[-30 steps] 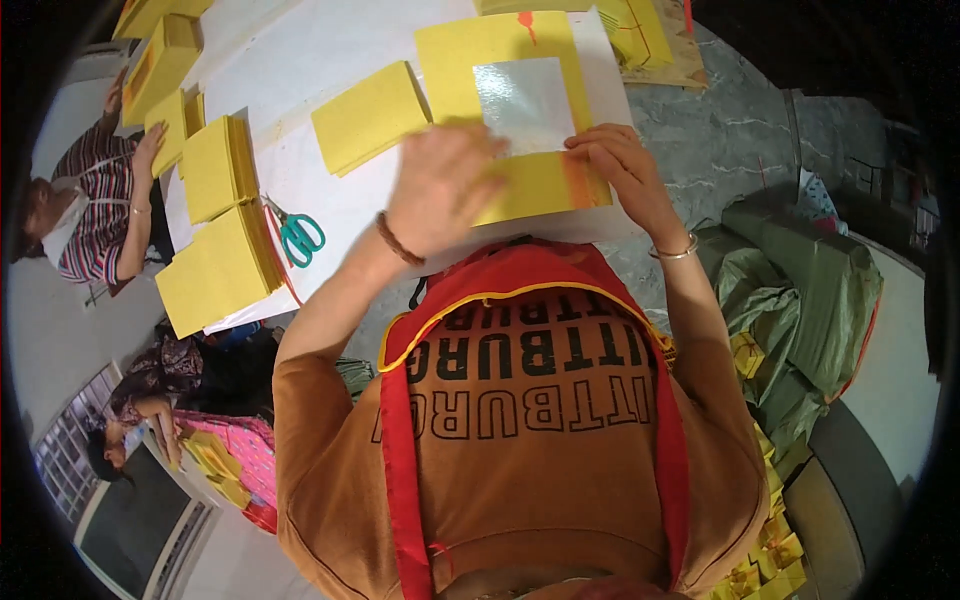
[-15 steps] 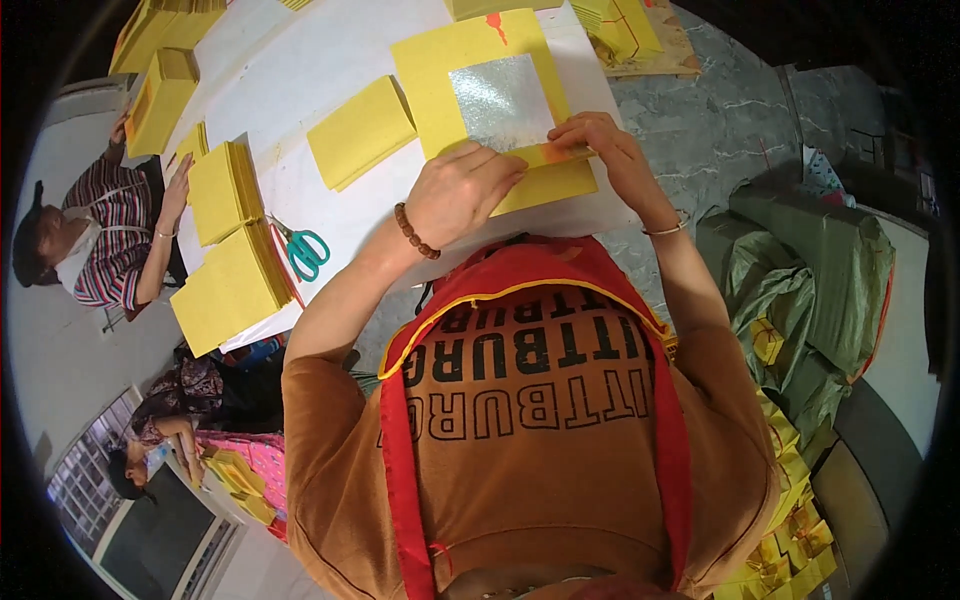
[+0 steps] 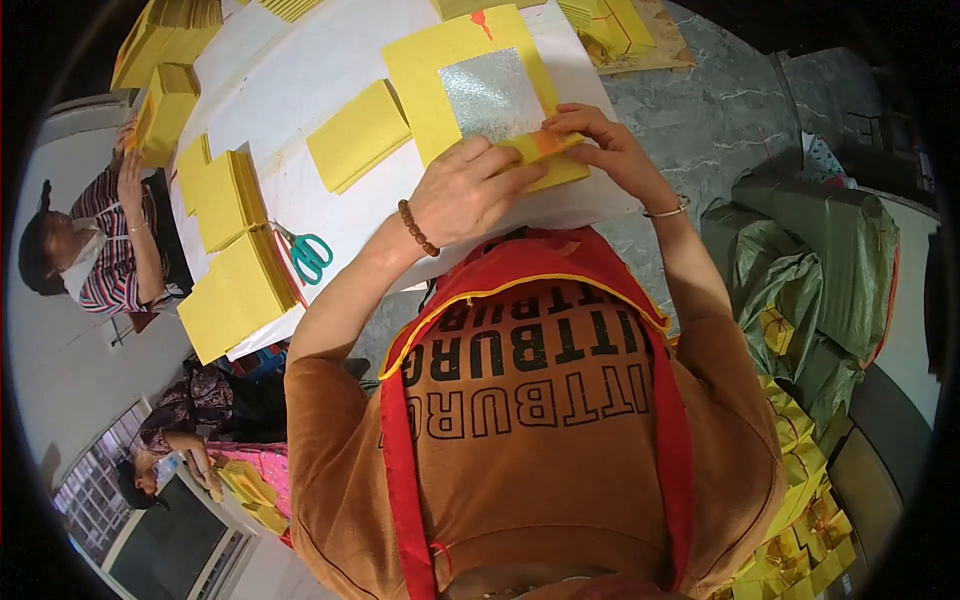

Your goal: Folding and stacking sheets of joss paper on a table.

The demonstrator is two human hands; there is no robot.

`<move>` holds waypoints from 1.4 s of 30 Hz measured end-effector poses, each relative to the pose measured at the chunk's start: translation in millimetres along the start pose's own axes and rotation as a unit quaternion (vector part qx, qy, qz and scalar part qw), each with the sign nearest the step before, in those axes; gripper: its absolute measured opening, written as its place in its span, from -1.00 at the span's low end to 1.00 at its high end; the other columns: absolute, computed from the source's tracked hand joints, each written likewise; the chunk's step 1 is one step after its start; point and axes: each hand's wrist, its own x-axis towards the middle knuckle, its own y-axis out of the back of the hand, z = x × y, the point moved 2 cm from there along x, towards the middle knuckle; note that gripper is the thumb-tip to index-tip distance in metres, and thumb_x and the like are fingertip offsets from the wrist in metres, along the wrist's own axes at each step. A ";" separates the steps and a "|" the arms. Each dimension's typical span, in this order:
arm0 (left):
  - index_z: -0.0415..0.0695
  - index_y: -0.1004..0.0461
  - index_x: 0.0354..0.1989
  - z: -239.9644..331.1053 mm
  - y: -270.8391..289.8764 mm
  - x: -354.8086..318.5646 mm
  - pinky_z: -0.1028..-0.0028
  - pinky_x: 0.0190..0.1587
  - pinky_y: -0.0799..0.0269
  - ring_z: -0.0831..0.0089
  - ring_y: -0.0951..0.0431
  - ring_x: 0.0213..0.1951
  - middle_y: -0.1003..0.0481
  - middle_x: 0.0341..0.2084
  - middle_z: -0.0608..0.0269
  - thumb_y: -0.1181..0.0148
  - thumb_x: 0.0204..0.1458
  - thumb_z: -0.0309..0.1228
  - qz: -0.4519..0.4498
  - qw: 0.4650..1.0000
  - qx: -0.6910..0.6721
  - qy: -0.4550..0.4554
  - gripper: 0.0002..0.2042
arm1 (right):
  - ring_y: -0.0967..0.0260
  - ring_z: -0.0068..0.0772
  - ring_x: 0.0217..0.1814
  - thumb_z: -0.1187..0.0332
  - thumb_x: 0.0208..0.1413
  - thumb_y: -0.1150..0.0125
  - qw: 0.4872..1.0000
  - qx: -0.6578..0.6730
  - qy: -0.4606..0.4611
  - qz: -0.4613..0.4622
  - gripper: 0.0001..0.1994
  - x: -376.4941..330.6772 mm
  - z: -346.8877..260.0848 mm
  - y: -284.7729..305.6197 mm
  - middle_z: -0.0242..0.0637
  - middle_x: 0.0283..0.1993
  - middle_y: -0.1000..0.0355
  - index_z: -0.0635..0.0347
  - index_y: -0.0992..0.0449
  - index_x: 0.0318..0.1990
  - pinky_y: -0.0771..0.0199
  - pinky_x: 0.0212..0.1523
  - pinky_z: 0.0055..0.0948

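Note:
A yellow paper sheet (image 3: 415,80) with a silver square (image 3: 490,90) and an orange mark at its far edge lies in front of me. Its near edge is being turned up into a folded strip (image 3: 540,147). My left hand (image 3: 470,192) has its curled fingers closed on the left part of that strip. At the strip's right end, my right hand (image 3: 612,152) pinches the paper between thumb and fingers. Left of the sheet rests a small pile of folded yellow paper (image 3: 360,137). Green-handled scissors (image 3: 310,258) lie farther left.
Yellow paper stacks (image 3: 235,295) line the left side of the white table (image 3: 270,120). A person in a striped top (image 3: 120,255) handles a stack across there; another person (image 3: 180,420) sits lower left. Green sacks (image 3: 830,260) and yellow bundles (image 3: 800,540) stand at right.
The near edge of the sheet has rolled farther up and away from me. My left fingers have spread along the strip. The striped-top person's hand has moved away from the near stacks.

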 end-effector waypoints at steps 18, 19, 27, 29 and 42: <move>-0.01 -0.46 -0.08 -13.9 -0.2 0.0 0.36 -0.15 -0.37 0.23 -0.41 -0.20 -0.48 -0.27 0.21 -0.29 -0.15 -0.24 -0.003 0.984 -0.158 0.083 -0.60 | -0.16 -0.45 0.18 0.32 0.15 -0.05 0.999 0.025 -0.019 0.022 -0.75 1.7 11.3 3.6 -0.27 0.15 -0.23 0.20 -0.48 -0.07 -0.11 0.18 -0.49; -0.02 -0.47 -0.08 -13.4 0.6 -0.3 0.35 -0.15 -0.37 0.23 -0.42 -0.20 -0.48 -0.27 0.21 -0.28 -0.14 -0.24 -0.004 0.983 -0.160 0.091 -0.61 | -0.16 -0.45 0.18 0.31 0.15 -0.05 0.999 0.035 -0.020 0.021 -0.76 1.7 7.1 2.3 -0.27 0.15 -0.23 0.20 -0.48 -0.09 -0.11 0.18 -0.49; -0.03 -0.48 -0.10 -11.8 4.7 0.3 0.36 -0.21 -0.40 0.24 -0.46 -0.27 -0.50 -0.34 0.19 -0.19 -0.03 -0.32 0.004 0.978 -0.165 0.124 -0.72 | -0.16 -0.46 0.17 0.29 0.13 -0.08 0.996 0.057 -0.032 0.053 -0.75 1.2 8.5 2.6 -0.29 0.14 -0.24 0.20 -0.48 -0.10 -0.09 0.19 -0.47; -0.04 -0.45 -0.06 -14.6 4.7 -1.3 0.34 -0.24 -0.41 0.24 -0.47 -0.32 -0.50 -0.38 0.16 -0.09 0.04 -0.38 0.014 0.976 -0.167 0.139 -0.74 | -0.20 -0.47 0.11 0.30 0.08 -0.14 0.995 0.092 -0.019 0.027 -0.75 -0.7 8.5 1.2 -0.30 0.08 -0.28 0.18 -0.48 -0.11 -0.16 0.14 -0.47; -0.11 -0.41 -0.02 -49.4 12.4 -43.2 0.27 0.06 -0.20 0.15 -0.36 -0.01 -0.45 -0.13 0.12 -0.13 -0.07 -0.40 0.067 0.985 -0.050 0.150 -0.64 | -0.28 -0.54 -0.08 0.32 0.04 -0.21 0.995 -0.059 0.033 0.076 -0.75 13.9 13.2 -1.5 -0.37 -0.16 -0.35 0.17 -0.44 -0.14 -0.27 -0.04 -0.49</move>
